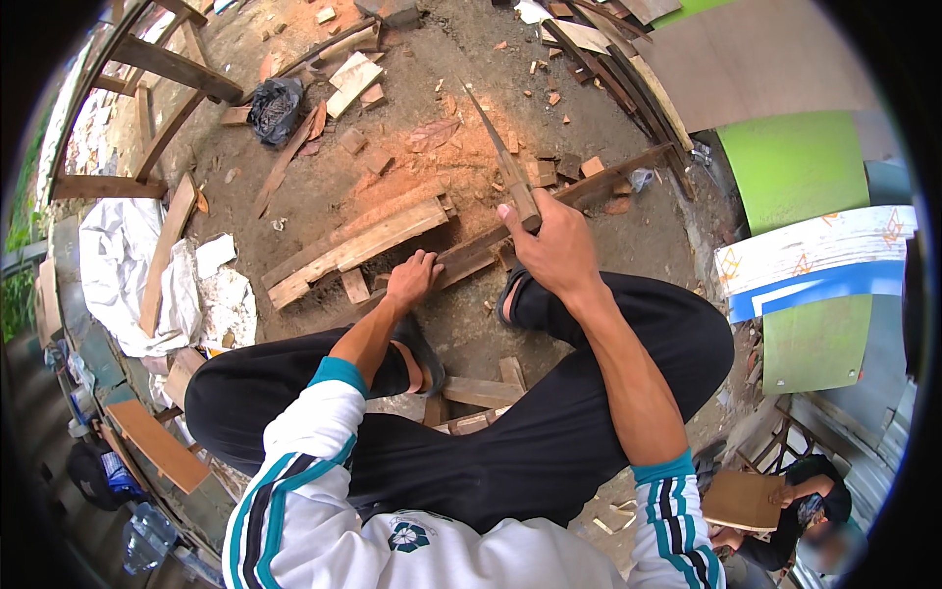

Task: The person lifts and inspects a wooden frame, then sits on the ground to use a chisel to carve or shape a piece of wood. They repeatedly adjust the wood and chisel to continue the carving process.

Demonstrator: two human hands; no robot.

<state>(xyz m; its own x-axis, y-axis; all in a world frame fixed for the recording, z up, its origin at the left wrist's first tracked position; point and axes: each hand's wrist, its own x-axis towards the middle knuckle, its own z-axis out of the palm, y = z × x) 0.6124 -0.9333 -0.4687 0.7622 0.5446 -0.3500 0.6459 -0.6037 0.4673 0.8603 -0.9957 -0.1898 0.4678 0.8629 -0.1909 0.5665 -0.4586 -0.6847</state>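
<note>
My right hand (559,245) is closed round the wooden handle of a handsaw (506,162), its narrow blade tapering away from me and seen nearly edge-on. A long, dark wooden board (599,185) runs slantwise below the saw. My left hand (412,279) grips the near left part of this board, fingers curled over it; its underside is hidden. Left of that hand lies a pale timber piece (358,250), propped on a small block (355,286). Whether the saw's teeth touch the board cannot be made out.
Orange sawdust (442,162) and offcuts (353,83) cover the ground ahead. A black plastic bag (276,110) sits far left, near a wooden frame (167,69). White sacking (123,265) lies left, green panels (795,182) right. Another person holds a brown board (741,499) at the lower right.
</note>
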